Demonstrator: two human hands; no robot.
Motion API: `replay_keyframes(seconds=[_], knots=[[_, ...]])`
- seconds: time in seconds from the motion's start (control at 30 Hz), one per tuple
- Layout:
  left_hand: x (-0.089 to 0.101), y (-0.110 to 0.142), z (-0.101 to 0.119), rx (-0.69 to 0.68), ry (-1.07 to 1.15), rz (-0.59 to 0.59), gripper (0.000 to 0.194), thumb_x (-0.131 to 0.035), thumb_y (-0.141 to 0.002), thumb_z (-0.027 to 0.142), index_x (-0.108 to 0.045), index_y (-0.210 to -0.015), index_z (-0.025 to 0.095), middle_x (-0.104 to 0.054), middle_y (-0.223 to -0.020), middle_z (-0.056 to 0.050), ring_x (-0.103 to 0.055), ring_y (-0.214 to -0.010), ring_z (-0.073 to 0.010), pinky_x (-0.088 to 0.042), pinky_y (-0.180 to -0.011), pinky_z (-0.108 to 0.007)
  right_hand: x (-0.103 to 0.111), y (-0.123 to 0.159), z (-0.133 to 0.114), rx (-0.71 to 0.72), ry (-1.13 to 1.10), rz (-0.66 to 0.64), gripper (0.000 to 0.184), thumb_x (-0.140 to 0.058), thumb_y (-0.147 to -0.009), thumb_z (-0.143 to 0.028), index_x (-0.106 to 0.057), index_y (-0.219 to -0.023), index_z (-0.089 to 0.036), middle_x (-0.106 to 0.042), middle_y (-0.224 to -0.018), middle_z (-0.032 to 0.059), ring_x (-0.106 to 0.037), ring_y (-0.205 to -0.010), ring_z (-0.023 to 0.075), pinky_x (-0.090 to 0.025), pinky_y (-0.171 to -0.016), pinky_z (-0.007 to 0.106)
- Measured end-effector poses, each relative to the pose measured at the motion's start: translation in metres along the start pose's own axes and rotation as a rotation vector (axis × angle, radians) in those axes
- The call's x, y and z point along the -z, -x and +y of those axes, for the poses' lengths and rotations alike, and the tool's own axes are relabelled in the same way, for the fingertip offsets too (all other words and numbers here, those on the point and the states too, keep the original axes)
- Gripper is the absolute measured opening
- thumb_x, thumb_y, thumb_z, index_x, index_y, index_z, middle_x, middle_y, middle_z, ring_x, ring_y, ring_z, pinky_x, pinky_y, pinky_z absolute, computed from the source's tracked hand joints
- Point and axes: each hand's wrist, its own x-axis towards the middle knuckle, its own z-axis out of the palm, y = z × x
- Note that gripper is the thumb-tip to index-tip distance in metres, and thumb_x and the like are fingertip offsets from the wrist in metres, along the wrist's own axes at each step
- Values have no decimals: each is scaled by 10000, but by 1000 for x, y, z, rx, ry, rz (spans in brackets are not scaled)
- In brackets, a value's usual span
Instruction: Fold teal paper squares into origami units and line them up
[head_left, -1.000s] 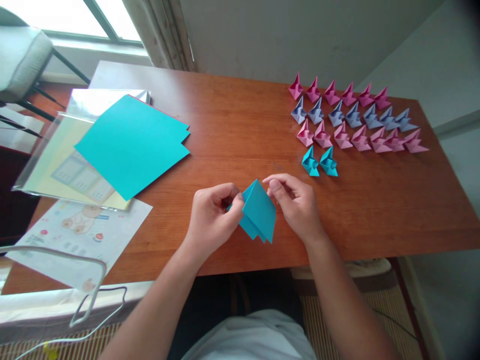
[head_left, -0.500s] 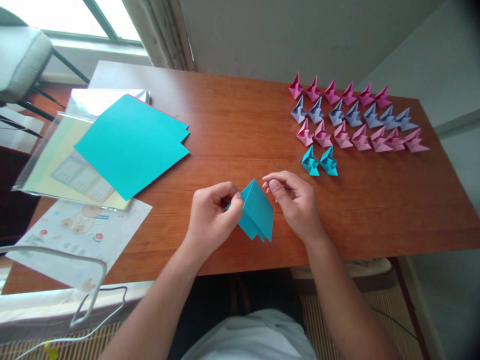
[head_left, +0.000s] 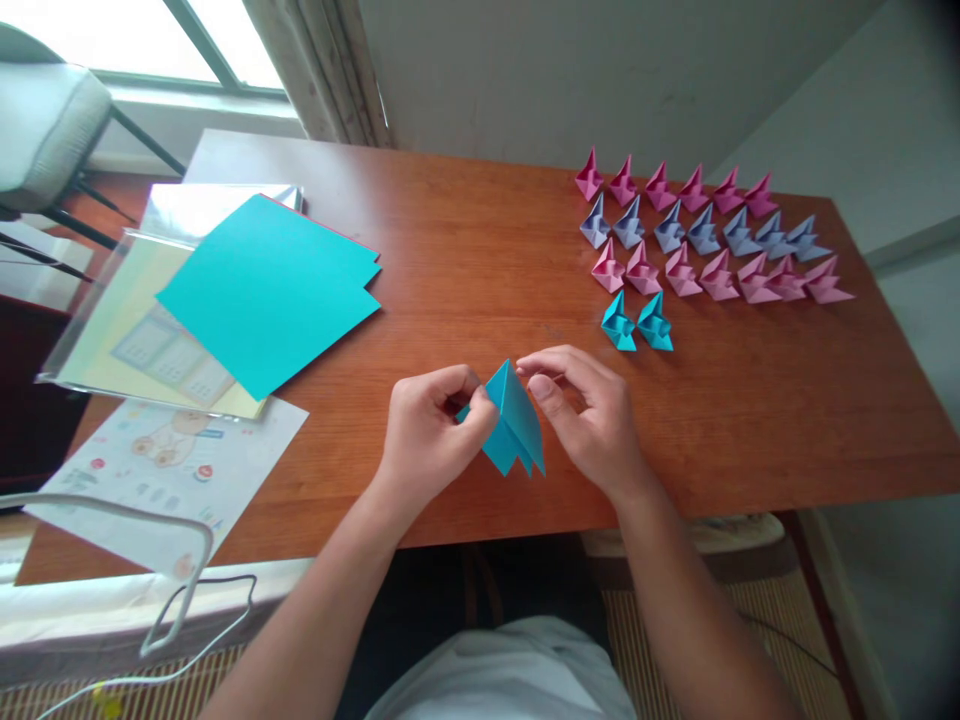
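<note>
A folded turquoise origami paper (head_left: pixel 517 425) is held up just above the front part of the table, its layers partly spread at the lower end. My left hand (head_left: pixel 439 420) pinches its left side between thumb and fingers. My right hand (head_left: pixel 589 415) is beside the paper's right edge, fingers curved and thumb apart, gripping nothing. Its fingertips are close to the paper's top point; whether they touch it I cannot tell. Beyond the right hand stand two finished turquoise origami figures (head_left: pixel 637 322) of folded, pointed shape.
Rows of dark pink (head_left: pixel 658 188), lavender (head_left: pixel 668 230) and light pink origami figures (head_left: pixel 682 270) stand at the back right of the wooden table (head_left: pixel 450 270). Large turquoise sheets (head_left: pixel 270 300) lie on clear plastic packets (head_left: pixel 82 340) at left, near a printed sheet (head_left: pixel 150 480) and a white metal tube (head_left: pixel 202 545).
My right hand has come slightly left, closer to the folded paper. The paper has turned a little, and my left hand keeps its pinch. The view has shifted slightly.
</note>
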Motion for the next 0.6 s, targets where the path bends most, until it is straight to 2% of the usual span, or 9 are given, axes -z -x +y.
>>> replay_keyframes(seconds=[0.17, 0.27, 0.37, 0.47, 0.53, 0.6], knots=[[-1, 1, -1, -24, -25, 4, 257, -558, -765, 180, -458, -529, 178, -365, -522, 46, -315, -517, -74, -263, -491, -238, 2, 14, -16, 32, 84, -171, 391, -579, -996, -459, -607, -1323, -246, -704, -1306, 85, -670, -1184, 247, -543, -1009, 396], [-1, 1, -2, -32, -21, -19, 262, -562, -781, 194, -457, -541, 180, -372, -528, 48, -321, -521, -77, -262, -497, -243, 0, 20, -20, 39, 156, -167, 453, -623, -972, -445, -565, -1379, -258, -693, -1349, 82, -664, -1218, 259, -532, -1042, 412], [0, 0, -3, -56, -29, -55, 298, -561, -814, 204, -438, -544, 180, -365, -531, 52, -311, -520, -75, -257, -505, -248, 2, 19, -18, 23, 216, -23, 296, -614, -981, -353, -639, -1262, -262, -748, -1229, 56, -716, -1073, 224, -563, -938, 353], [5, -1, -4, -87, -73, -105, 321, -563, -870, 238, -457, -573, 178, -383, -546, 53, -327, -525, -77, -271, -520, -247, 7, 14, -11, -21, 275, 97, 152, -595, -986, -314, -702, -1058, -234, -774, -1002, 36, -713, -876, 191, -543, -777, 302], [11, -1, -5, -108, -161, -117, 309, -562, -900, 258, -504, -607, 175, -408, -552, 54, -348, -522, -80, -279, -531, -251, 11, 11, -4, -71, 320, 108, 167, -603, -974, -331, -694, -895, -216, -710, -784, 9, -637, -688, 161, -479, -645, 289], [16, -2, -8, -126, -294, -93, 280, -564, -920, 275, -560, -658, 176, -459, -562, 50, -396, -522, -88, -292, -543, -258, 13, 10, 2, -134, 327, 94, 237, -611, -961, -353, -656, -782, -205, -625, -664, -13, -556, -594, 137, -405, -567, 282]])
